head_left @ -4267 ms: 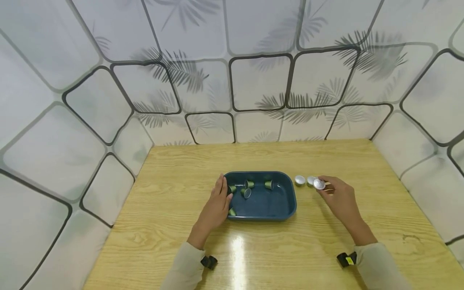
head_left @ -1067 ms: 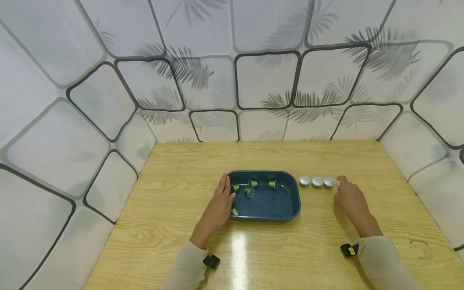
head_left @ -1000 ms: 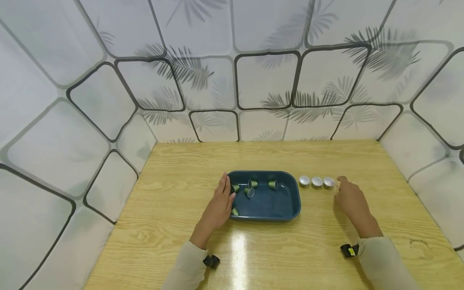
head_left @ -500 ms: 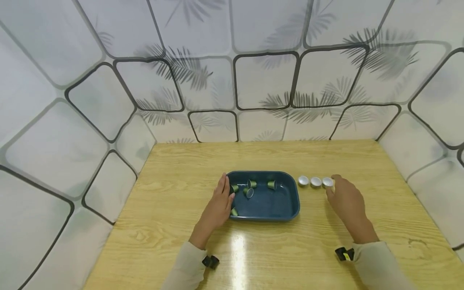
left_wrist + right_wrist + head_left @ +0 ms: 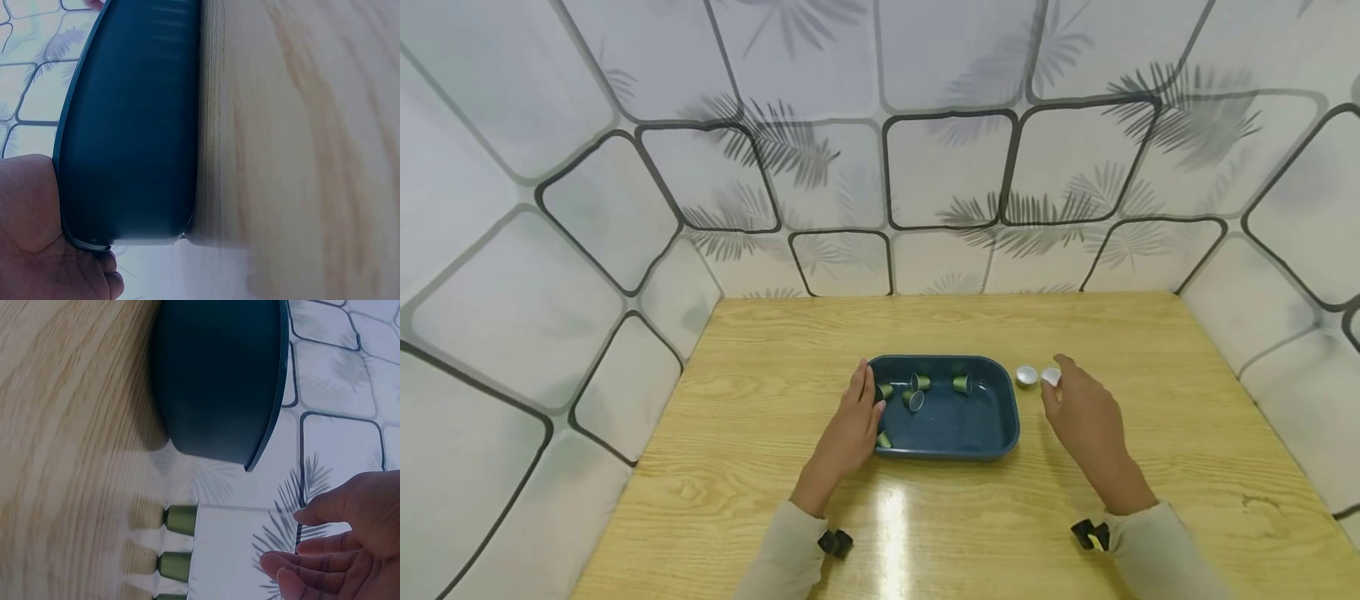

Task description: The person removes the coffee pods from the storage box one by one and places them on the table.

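A dark blue rectangular baking dish (image 5: 943, 429) stands mid-table with several green coffee capsules (image 5: 962, 383) lying on their sides in it. My left hand (image 5: 848, 421) holds its left end, fingers along the outside of the rim and thumb over the edge. To the right of the dish, coffee capsules (image 5: 175, 565) stand in a row, silver lids up. My right hand (image 5: 1086, 421) hovers at this row, thumb and forefinger apart, hiding the third capsule in the head view. Right wrist view: its fingers (image 5: 312, 562) are loosely bent above the lids and hold nothing.
The light wooden table (image 5: 760, 467) ends at a patterned backdrop (image 5: 947, 171) behind and on both sides. A black wrist mount (image 5: 835, 543) sits on the left sleeve, and another mount (image 5: 1090, 534) on the right one.
Some seconds ago my right hand held a capsule, later standing third in the row. Since then the hand, holding nothing, has moved left over the row. My left hand stays at the dish.
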